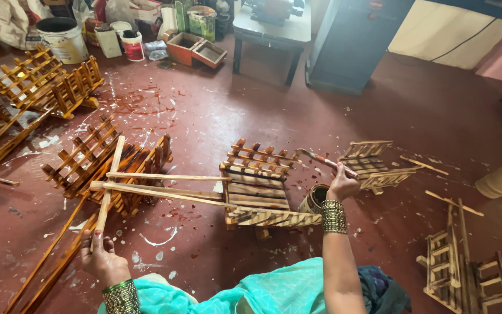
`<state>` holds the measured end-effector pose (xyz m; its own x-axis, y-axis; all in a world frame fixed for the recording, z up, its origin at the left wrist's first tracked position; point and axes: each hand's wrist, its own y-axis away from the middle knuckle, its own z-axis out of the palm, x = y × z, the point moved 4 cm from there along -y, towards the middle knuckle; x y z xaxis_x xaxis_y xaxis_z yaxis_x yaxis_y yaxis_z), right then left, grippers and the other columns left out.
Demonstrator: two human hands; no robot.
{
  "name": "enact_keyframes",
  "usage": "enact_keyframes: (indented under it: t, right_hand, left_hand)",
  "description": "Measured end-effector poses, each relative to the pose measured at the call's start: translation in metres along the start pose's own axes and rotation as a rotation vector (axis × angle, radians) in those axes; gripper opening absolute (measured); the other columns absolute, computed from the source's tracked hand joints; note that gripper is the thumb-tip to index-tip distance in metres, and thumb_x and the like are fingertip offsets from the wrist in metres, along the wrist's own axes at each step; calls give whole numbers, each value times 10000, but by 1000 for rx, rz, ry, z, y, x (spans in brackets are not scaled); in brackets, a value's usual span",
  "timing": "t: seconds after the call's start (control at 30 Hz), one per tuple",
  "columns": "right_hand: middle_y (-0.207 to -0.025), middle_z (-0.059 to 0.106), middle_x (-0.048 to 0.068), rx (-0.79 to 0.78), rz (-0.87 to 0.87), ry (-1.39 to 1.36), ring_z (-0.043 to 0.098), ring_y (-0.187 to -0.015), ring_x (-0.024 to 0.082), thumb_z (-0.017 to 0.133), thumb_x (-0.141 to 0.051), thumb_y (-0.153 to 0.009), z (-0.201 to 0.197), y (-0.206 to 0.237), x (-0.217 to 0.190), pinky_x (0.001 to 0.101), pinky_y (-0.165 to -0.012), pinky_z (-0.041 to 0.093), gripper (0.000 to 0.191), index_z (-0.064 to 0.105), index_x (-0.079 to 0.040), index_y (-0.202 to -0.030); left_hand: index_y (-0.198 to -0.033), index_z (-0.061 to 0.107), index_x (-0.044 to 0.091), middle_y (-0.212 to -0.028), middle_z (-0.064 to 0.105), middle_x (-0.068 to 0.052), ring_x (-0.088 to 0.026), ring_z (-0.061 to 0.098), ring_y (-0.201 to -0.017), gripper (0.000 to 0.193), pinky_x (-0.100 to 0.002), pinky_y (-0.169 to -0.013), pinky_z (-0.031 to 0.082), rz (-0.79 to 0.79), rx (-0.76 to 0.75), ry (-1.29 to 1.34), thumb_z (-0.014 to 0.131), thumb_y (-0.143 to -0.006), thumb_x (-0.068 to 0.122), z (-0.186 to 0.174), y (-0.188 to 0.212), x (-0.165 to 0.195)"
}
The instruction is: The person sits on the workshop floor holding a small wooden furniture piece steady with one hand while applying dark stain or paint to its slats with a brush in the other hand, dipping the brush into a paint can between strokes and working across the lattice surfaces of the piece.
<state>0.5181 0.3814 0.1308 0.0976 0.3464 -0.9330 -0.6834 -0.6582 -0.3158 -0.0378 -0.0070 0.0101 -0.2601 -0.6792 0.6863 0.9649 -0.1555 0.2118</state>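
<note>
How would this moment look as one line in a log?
left hand: grips wooden stick | right hand: holds paintbrush over small wooden cart | tin beside cart

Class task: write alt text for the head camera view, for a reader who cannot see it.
Seen from above, a person's right hand holds a paintbrush over a small wooden cart on a red floor, while the left hand grips one of its long poles. Similar varnished carts and paint buckets lie around.

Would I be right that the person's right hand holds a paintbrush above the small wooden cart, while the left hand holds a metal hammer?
Not quite: in the head view the left hand grips a long wooden stick, not a hammer. The right hand does hold the paintbrush above the small wooden cart.
</note>
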Motion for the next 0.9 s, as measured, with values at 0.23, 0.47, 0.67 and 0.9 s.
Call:
enact_keyframes:
  t: [0.23,0.47,0.67,0.9]
  right_hand:
    - [-836,745,176,-33,203,-147,742,-628,223,780,-37,-902,-13,-4,18,319,-529,643,201,696,145,-905]
    - [-834,753,129,-27,53,-139,743,-649,185,794,-12,-866,-8,-2,13,284,-543,645,151,730,116,-911]
    - [-805,748,134,-113,40,-50,736,-633,167,800,-4,-859,-1,13,11,283,-557,617,152,725,125,-888]
    - [-787,756,108,-56,-13,13,735,-633,163,816,-38,-872,-2,-5,7,270,-564,620,145,742,86,-887]
  left_hand:
    - [-1146,741,142,-963,721,16,-79,619,-737,222,-200,-672,505,-3,32,-28,800,-955,43,-1,1,1]
    - [-1153,736,146,-978,714,29,-71,623,-755,233,-198,-685,512,10,6,-20,803,-956,41,-1,2,2]
    - [-1150,736,144,-963,712,23,-74,620,-754,223,-198,-685,511,18,-13,-16,797,-961,41,-2,-1,2]
    - [-1153,742,141,-962,707,23,-74,621,-758,205,-190,-676,506,30,-18,-15,796,-980,48,-4,2,1]
